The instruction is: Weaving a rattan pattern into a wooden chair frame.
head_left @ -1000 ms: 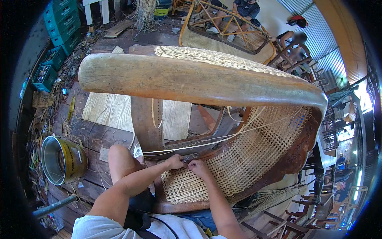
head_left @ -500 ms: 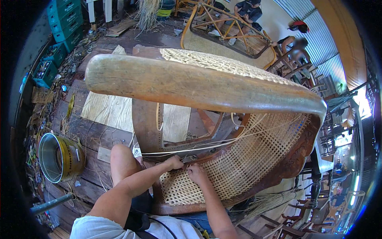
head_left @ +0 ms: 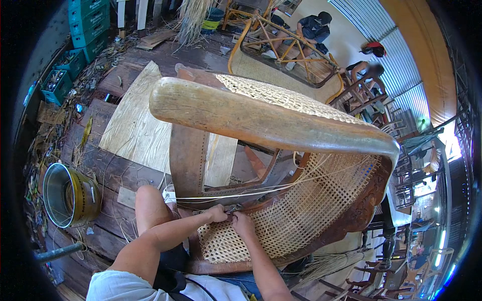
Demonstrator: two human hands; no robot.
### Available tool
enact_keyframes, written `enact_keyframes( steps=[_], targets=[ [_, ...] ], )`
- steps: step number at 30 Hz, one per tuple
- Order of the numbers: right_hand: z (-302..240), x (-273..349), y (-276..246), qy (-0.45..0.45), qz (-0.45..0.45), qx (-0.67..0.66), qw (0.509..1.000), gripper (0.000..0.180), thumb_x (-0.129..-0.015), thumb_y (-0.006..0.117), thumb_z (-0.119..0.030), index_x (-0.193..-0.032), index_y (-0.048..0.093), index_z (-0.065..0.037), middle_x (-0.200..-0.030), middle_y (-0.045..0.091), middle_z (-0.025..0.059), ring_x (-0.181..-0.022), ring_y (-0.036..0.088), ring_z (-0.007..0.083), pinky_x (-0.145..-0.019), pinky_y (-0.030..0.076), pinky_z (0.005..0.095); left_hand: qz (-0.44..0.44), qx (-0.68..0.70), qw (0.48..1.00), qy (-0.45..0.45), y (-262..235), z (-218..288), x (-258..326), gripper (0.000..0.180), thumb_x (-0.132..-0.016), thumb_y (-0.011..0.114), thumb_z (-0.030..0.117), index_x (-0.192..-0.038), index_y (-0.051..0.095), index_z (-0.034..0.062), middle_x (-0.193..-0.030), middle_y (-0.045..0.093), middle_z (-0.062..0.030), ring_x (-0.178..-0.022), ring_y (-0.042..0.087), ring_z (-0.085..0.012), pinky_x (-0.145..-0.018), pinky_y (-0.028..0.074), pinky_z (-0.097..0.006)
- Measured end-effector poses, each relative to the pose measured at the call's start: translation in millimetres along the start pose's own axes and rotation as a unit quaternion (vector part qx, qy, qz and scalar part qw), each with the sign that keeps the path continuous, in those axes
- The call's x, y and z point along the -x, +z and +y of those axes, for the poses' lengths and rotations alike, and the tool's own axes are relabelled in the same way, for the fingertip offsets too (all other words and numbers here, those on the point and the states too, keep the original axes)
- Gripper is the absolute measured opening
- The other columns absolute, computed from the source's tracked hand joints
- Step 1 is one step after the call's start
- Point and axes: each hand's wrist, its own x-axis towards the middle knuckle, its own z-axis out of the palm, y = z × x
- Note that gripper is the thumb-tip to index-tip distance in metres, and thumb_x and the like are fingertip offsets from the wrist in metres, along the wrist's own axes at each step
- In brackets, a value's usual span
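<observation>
A wooden chair frame (head_left: 271,128) with a broad curved arm fills the middle of the view. Pale woven cane (head_left: 301,213) spans its near curved panel. At this panel's upper left edge, my left hand (head_left: 217,213) is closed around a small dark metal tool (head_left: 233,207), its exact kind unclear. Right beside it, my right hand (head_left: 243,224) rests on the weave with fingers pinched at the wooden rim; what they hold is hidden. Long loose cane strands (head_left: 261,191) stretch across the frame just above both hands.
A yellow metal bucket (head_left: 83,198) stands at left, near a pipe end (head_left: 60,252). Plywood (head_left: 138,125) lies on the floor under the chair. Green crates (head_left: 57,85) line the far left wall. Two people sit at the back near a rattan frame (head_left: 286,42).
The view has shifted, and the chair arm's end appears farther right. My hands have drawn closer together at the panel's edge, the right one moving slightly toward the left.
</observation>
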Motion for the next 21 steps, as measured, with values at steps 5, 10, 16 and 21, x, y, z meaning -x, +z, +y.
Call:
enact_keyframes(
  steps=[5,10,16,21],
  targets=[
    [3.3,11.6,3.0,0.012,0.015,-0.025,0.999,0.026,-0.085,0.057,-0.018,-0.106,0.065,-0.006,-0.098,0.066,0.0202,-0.092,0.063,0.0370,-0.081,0.049,0.0462,0.002,-0.032,0.999,0.006,-9.7,33.8,38.7,0.048,-0.075,0.063,0.033,-0.111,0.064,0.0005,-0.109,0.064,-0.0240,-0.106,0.061,-0.0342,-0.091,0.048,-0.042],
    [7.3,11.6,6.8,-0.005,0.041,-0.022,0.999,0.018,-0.085,0.055,-0.016,-0.095,0.065,-0.004,-0.089,0.065,0.0231,-0.082,0.063,0.0385,-0.075,0.049,0.0485,0.044,-0.026,0.996,0.068,-8.1,39.9,42.7,0.039,-0.077,0.059,0.029,-0.102,0.066,0.0000,-0.098,0.065,-0.0264,-0.099,0.063,-0.0379,-0.085,0.049,-0.043],
    [4.3,-0.3,-9.9,-0.024,0.016,-0.009,1.000,0.022,-0.085,0.052,-0.013,-0.100,0.067,-0.005,-0.090,0.064,0.0238,-0.083,0.063,0.0402,-0.072,0.050,0.0469,0.070,0.012,0.987,0.145,-23.8,46.2,39.0,0.036,-0.076,0.061,0.028,-0.090,0.066,-0.0051,-0.087,0.066,-0.0269,-0.077,0.065,-0.0376,-0.068,0.051,-0.045],
    [24.6,-4.6,15.0,-0.040,0.008,0.003,0.999,0.024,-0.081,0.054,-0.008,-0.099,0.069,-0.005,-0.103,0.063,0.0206,-0.091,0.062,0.0382,-0.080,0.050,0.0422,0.065,0.049,0.996,0.032,-15.4,27.7,16.2,0.040,-0.069,0.069,0.025,-0.095,0.068,-0.0046,-0.094,0.067,-0.0271,-0.094,0.065,-0.0356,-0.083,0.049,-0.041]
  ],
)
